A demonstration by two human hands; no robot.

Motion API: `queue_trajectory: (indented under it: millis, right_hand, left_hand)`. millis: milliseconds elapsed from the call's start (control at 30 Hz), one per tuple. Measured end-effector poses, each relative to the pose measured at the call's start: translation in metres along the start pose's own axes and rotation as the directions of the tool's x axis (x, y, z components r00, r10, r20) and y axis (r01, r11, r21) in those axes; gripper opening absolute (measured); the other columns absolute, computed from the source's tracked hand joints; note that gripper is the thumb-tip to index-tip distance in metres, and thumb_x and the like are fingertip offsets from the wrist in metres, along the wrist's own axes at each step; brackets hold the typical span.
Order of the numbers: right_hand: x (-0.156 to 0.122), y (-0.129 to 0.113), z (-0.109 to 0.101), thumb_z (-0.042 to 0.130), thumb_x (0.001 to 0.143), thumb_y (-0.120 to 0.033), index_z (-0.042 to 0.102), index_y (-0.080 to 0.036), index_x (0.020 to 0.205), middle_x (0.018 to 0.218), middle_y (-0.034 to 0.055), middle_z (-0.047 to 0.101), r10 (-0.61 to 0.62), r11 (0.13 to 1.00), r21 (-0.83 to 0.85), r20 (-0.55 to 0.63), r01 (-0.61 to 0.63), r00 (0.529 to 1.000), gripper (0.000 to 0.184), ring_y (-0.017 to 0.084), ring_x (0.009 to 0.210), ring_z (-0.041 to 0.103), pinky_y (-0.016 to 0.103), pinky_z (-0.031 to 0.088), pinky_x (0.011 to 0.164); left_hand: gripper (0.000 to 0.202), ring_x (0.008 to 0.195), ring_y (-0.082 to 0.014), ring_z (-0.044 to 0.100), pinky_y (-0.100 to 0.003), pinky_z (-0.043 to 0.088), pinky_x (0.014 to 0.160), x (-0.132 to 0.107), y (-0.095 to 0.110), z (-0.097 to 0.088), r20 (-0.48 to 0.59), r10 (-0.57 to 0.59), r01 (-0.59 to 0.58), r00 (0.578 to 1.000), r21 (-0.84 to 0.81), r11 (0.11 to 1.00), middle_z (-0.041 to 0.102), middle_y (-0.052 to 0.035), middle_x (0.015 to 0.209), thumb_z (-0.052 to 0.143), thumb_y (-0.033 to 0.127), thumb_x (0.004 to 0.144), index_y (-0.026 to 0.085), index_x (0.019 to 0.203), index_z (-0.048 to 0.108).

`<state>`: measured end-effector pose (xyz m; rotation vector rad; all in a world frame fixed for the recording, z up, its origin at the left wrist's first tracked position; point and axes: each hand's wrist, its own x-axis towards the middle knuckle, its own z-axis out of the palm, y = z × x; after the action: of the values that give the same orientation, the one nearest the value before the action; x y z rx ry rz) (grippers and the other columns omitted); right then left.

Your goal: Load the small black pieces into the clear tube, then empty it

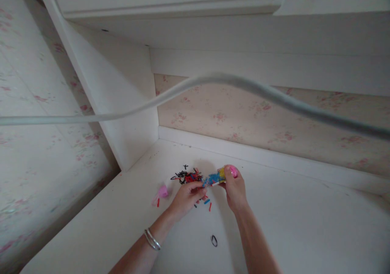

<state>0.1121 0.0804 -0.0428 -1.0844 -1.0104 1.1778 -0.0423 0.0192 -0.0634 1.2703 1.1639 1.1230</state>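
My right hand (234, 186) is closed around a see-through pack of small elastic bands (215, 179), sorted blue, yellow and pink along its length. The pack is held just above the desk, its blue end pointing left. My left hand (189, 197) is at that blue end, thumb and fingers pinched together; what lies between them is too small to make out. Partly behind my left hand is a loose pile of black and red elastic bands (190, 177). A few red and blue bands lie below its fingers.
A pink crumpled piece (163, 191) lies left of the pile, beside a red band. One black band (214, 240) lies nearer on the white desk (304, 225). A pale cable (213, 78) crosses the view in front. White shelving (170, 6) overhangs the desk.
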Motion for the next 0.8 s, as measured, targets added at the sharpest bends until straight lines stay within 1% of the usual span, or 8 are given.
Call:
queue_trajectory:
  millis: [133, 233, 300, 367, 467, 567, 667, 800]
  right_hand:
    - [0.002, -0.006, -0.003, 0.066, 0.070, -0.059, 0.058, -0.020, 0.094, 0.084, 0.0025, 0.065, -0.075, 0.993, -0.090, -0.037, 0.071, 0.997, 0.047, 0.016, 0.069, 0.059, 0.028, 0.052, 0.058]
    - [0.001, -0.014, -0.002, 0.069, 0.068, -0.055, 0.057, -0.021, 0.098, 0.086, 0.0022, 0.063, -0.231, 0.953, -0.230, -0.127, 0.198, 0.965, 0.047, 0.016, 0.073, 0.058, 0.029, 0.050, 0.066]
    - [-0.001, -0.018, 0.000, 0.071, 0.066, -0.054, 0.056, -0.021, 0.101, 0.086, 0.0018, 0.062, -0.303, 0.913, -0.327, -0.139, 0.245, 0.943, 0.049, 0.016, 0.074, 0.057, 0.030, 0.048, 0.070]
    - [-0.003, -0.021, 0.003, 0.072, 0.065, -0.053, 0.057, -0.022, 0.102, 0.085, 0.0012, 0.062, -0.313, 0.885, -0.392, -0.105, 0.250, 0.944, 0.050, 0.016, 0.073, 0.056, 0.030, 0.047, 0.071]
    - [-0.007, -0.020, 0.009, 0.070, 0.068, -0.053, 0.056, -0.023, 0.101, 0.084, 0.0009, 0.062, -0.277, 0.898, -0.377, -0.080, 0.228, 0.957, 0.046, 0.017, 0.072, 0.056, 0.030, 0.047, 0.068]
    - [-0.009, -0.016, 0.016, 0.066, 0.072, -0.055, 0.055, -0.023, 0.099, 0.085, 0.0014, 0.062, -0.178, 0.964, -0.210, -0.046, 0.165, 0.983, 0.044, 0.017, 0.072, 0.058, 0.028, 0.051, 0.061]
    - [-0.012, -0.012, 0.023, 0.063, 0.074, -0.058, 0.054, -0.022, 0.098, 0.085, 0.0015, 0.063, -0.059, 0.996, -0.060, 0.023, 0.061, 0.998, 0.044, 0.016, 0.070, 0.060, 0.028, 0.053, 0.056]
    - [-0.017, -0.012, 0.028, 0.064, 0.074, -0.057, 0.054, -0.022, 0.096, 0.080, 0.0003, 0.063, 0.012, 1.000, 0.010, 0.086, -0.013, 0.996, 0.042, 0.017, 0.068, 0.062, 0.029, 0.055, 0.056]
  left_hand:
    - [0.036, 0.060, -0.0151, 0.063, -0.021, 0.042, 0.050, 0.004, -0.006, -0.001, -0.144, -0.033, 0.030, 0.989, -0.020, 0.999, 0.064, 0.0003, 0.064, 0.064, 0.050, 0.075, 0.016, 0.086, 0.060]
    - [0.033, 0.055, -0.0127, 0.059, -0.020, 0.042, 0.047, 0.008, -0.014, -0.003, -0.269, -0.031, 0.035, 0.963, 0.011, 0.999, 0.061, 0.0017, 0.062, 0.062, 0.048, 0.077, 0.017, 0.084, 0.058]
    - [0.030, 0.057, -0.0113, 0.058, -0.020, 0.043, 0.048, 0.009, -0.019, -0.003, -0.312, -0.002, 0.009, 0.950, 0.020, 1.000, 0.063, 0.0003, 0.071, 0.065, 0.042, 0.075, 0.017, 0.090, 0.058]
    - [0.030, 0.062, -0.0106, 0.058, -0.020, 0.045, 0.051, 0.010, -0.021, -0.002, -0.334, 0.022, -0.017, 0.942, 0.017, 1.000, 0.064, -0.0030, 0.086, 0.068, 0.033, 0.071, 0.016, 0.094, 0.060]
    - [0.034, 0.064, -0.0113, 0.059, -0.022, 0.045, 0.051, 0.008, -0.016, 0.000, -0.291, -0.027, 0.017, 0.956, -0.036, 0.999, 0.063, -0.0050, 0.097, 0.064, 0.026, 0.071, 0.017, 0.104, 0.062]
    - [0.041, 0.063, -0.0126, 0.058, -0.022, 0.042, 0.050, 0.004, -0.007, 0.001, -0.197, -0.083, 0.058, 0.977, -0.132, 0.990, 0.063, -0.0035, 0.084, 0.062, 0.024, 0.072, 0.018, 0.113, 0.062]
    - [0.044, 0.063, -0.0118, 0.055, -0.022, 0.041, 0.053, 0.001, -0.001, 0.001, -0.121, -0.070, 0.042, 0.990, -0.219, 0.975, 0.061, -0.0017, 0.076, 0.063, 0.018, 0.070, 0.018, 0.114, 0.062]
    - [0.053, 0.067, -0.0116, 0.055, -0.021, 0.040, 0.056, -0.003, 0.003, 0.000, -0.007, -0.052, 0.047, 0.999, -0.311, 0.949, 0.059, -0.0007, 0.075, 0.062, 0.012, 0.069, 0.021, 0.121, 0.057]
